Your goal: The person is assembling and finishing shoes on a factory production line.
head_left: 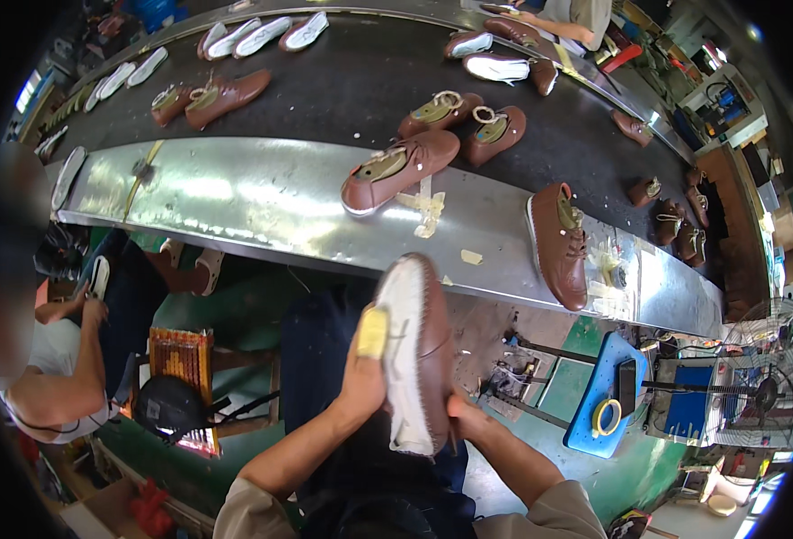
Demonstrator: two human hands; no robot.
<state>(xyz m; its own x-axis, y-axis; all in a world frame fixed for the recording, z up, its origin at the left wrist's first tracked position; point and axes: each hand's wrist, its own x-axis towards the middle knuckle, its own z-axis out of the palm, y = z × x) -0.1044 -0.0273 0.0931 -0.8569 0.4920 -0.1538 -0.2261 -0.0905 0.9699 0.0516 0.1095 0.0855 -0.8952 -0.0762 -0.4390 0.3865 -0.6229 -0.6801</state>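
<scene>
I hold a brown leather shoe (436, 346) with a white sole (405, 359) over my lap, sole turned up and toe pointing away. My left hand (365, 364) grips its left side, with yellow tape on the thumb pressed against the sole's edge. My right hand (468, 418) supports the heel end from below right. Ahead, a brown shoe (396, 169) lies on the metal ledge (235, 193) of a dark conveyor belt (343, 81). Another brown shoe (560, 244) rests on the ledge to the right.
Several brown shoes and white soles ride the belt. A person sits at my left (64, 359) beside a wooden stool (181, 359). A blue tray (599, 395) with a tape roll and a fan (760, 391) stand at right. Another worker's arm (558, 27) reaches over the far belt edge.
</scene>
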